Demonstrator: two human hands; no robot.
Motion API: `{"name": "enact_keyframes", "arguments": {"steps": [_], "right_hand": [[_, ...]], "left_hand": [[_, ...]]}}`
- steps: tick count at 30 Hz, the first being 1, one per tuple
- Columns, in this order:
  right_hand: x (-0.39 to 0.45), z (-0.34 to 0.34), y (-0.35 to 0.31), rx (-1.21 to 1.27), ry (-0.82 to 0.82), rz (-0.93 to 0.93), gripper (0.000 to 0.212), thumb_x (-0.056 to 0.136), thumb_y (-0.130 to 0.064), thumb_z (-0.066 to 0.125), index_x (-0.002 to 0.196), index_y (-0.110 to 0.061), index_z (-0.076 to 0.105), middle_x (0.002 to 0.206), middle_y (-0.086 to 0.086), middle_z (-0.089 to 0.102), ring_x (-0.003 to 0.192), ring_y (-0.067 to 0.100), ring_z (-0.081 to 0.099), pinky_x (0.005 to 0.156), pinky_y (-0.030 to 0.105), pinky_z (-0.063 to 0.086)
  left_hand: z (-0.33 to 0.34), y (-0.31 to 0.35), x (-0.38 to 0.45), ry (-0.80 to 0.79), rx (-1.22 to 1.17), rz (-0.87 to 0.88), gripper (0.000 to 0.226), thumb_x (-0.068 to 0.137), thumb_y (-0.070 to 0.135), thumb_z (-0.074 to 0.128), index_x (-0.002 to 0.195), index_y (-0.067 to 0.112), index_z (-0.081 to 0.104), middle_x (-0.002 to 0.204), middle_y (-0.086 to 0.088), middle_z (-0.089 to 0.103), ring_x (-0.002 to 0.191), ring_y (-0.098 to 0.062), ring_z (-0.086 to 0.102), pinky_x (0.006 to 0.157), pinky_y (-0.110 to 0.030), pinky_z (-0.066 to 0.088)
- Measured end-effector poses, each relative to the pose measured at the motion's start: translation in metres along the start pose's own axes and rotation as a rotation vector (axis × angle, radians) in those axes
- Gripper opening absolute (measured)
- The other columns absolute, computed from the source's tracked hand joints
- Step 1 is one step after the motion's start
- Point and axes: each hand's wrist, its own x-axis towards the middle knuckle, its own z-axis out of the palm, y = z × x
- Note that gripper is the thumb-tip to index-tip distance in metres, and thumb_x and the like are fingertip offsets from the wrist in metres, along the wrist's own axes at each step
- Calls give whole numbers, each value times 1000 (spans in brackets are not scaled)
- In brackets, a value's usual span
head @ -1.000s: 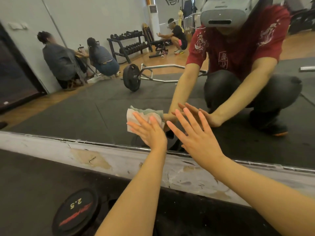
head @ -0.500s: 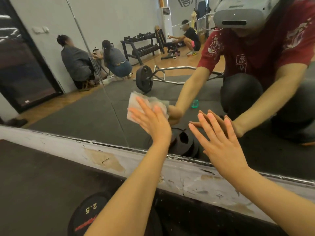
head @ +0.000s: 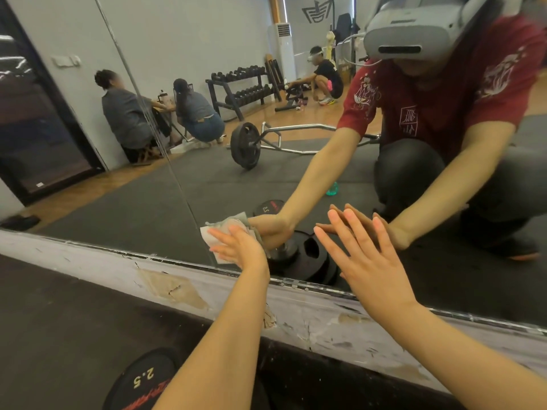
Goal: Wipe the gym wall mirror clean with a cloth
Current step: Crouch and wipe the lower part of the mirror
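Floor [head: 59, 321]: dark rubber matting, running up to scuffed, peeling white wall base [head: 183, 279] below mirror. On floor: black weight plate [head: 139, 383] marked "2.5", red lettering, lying flat near bottom edge, partly hidden by forearm.

Cloth [head: 220, 232] mostly hidden under left hand [head: 241, 247]; weight plate [head: 139, 383] cut by bottom edge.
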Motion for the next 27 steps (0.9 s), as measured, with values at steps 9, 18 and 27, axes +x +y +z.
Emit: {"name": "enact_keyframes", "arguments": {"steps": [9, 18, 27], "right_hand": [[0, 2, 1, 10, 26, -3, 107, 68, -19, 85, 155, -16, 24, 164, 16, 6, 151, 35, 0, 119, 55, -8], [0, 0, 3, -48, -29, -12, 104, 75, -26, 80, 157, -19, 18, 164, 15, -2, 151, 35, -8, 118, 55, -12], [-2, 5, 2, -70, 19, -19, 94, 83, -26, 71, 158, -19, 14, 164, 14, -3, 151, 34, -5, 119, 55, -10]], "left_hand": [[27, 61, -39, -146, 321, 932, 58, 95, 46, 19, 149, 39, -1, 164, -12, -13, 150, -33, -15, 118, -49, 0], [15, 50, 6, 65, 89, 471, 60, 100, 44, 21, 157, 29, 9, 165, -9, -9, 151, -29, -6, 121, -45, 3], [-3, -24, 24, 48, 30, 153, 54, 108, 38, 22, 157, 31, 3, 165, -5, -12, 152, -26, -6, 120, -45, 2]]}}
